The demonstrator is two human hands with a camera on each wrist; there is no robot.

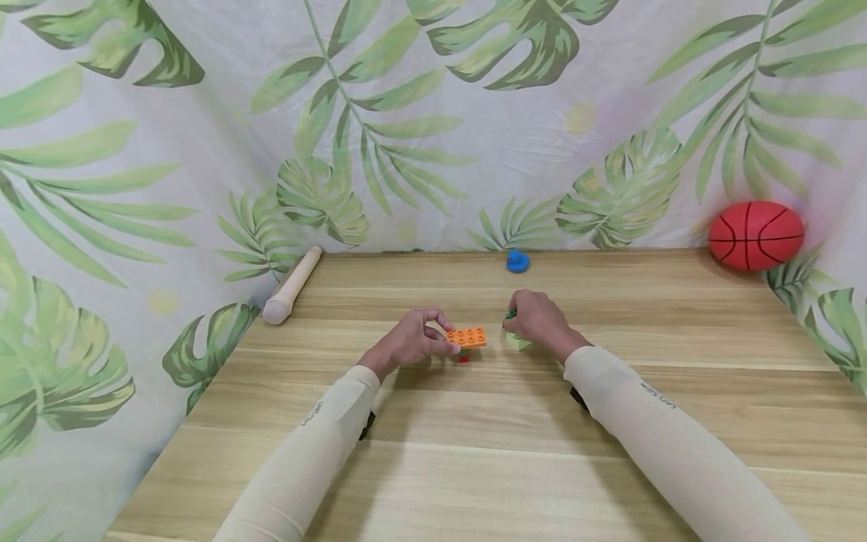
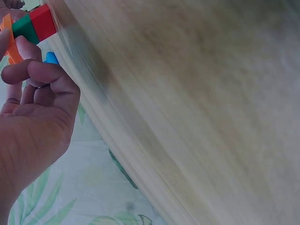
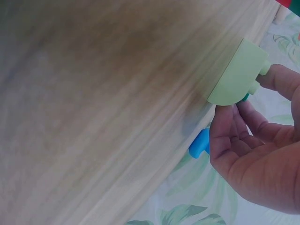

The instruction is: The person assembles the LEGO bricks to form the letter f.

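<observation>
My left hand (image 1: 415,339) pinches an orange toy brick plate (image 1: 467,337) with studs on top. Beneath it are a green brick (image 2: 26,30) and a red brick (image 2: 43,22), joined in a stack; the red end is lowest, close over the table. To the right, my right hand (image 1: 539,320) pinches a small dark green brick (image 1: 511,314), mostly hidden by the fingers. Right at those fingertips is a pale green brick (image 3: 241,75) with a rounded end and studs, its flat base at the tabletop.
A blue rubber duck (image 1: 518,261) sits at the table's back edge. On the left edge lies a pale toy microphone (image 1: 293,287). A red basketball-patterned ball (image 1: 756,235) rests at the back right corner. Leaf-print cloth (image 1: 420,150) hangs behind the wooden table (image 1: 488,467).
</observation>
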